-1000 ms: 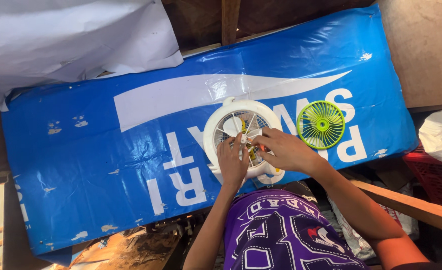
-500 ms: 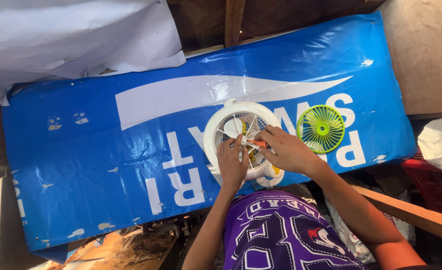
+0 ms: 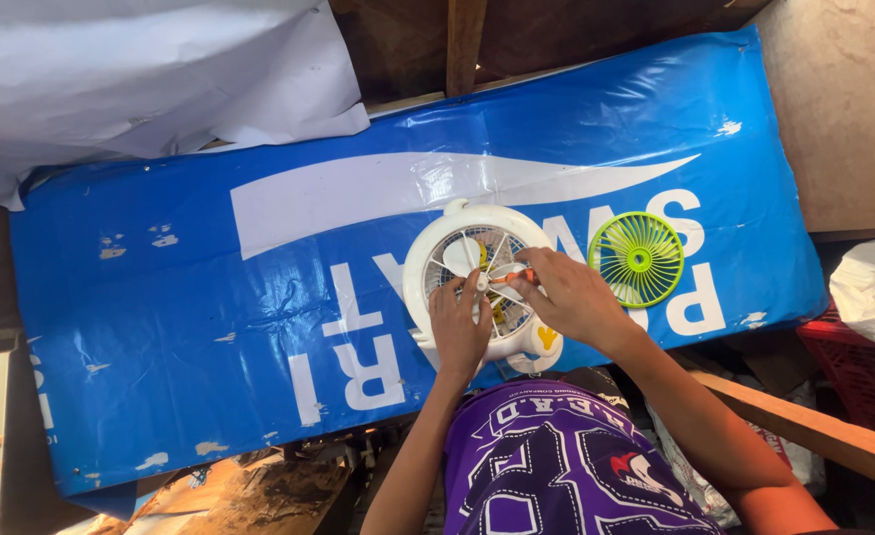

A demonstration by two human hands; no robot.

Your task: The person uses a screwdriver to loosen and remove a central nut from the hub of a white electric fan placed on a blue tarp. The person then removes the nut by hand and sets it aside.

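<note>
1. Blue plastic banner sheet with white lettering: laid flat across the work surface, spanning most of the scene from left to right. All items below rest on it.
2. Crumpled white plastic sheet: lies at the far left, its near edge overlapping the far edge of the blue sheet.
3. Round white plastic fan housing: lies flat on the blue sheet, right of centre, near the person. Its front is open. Inside the ring are white blades, a central hub and some yellow parts; finer detail cannot be told.
4. Round lime-green plastic fan grille: lies flat on the blue sheet just right of the housing, apart from it and touched by neither hand.
5. Right hand: rests over the right part of the housing. Its fingers are pinched closed around a small orange-handled tool, whose tip points left toward the hub. The type of tool cannot be told.
6. Left hand: lies over the near part of the housing, fingers extended toward the hub, with the fingertips touching the parts beside it. It steadies rather than encloses; whether it pinches anything cannot be told.
</note>
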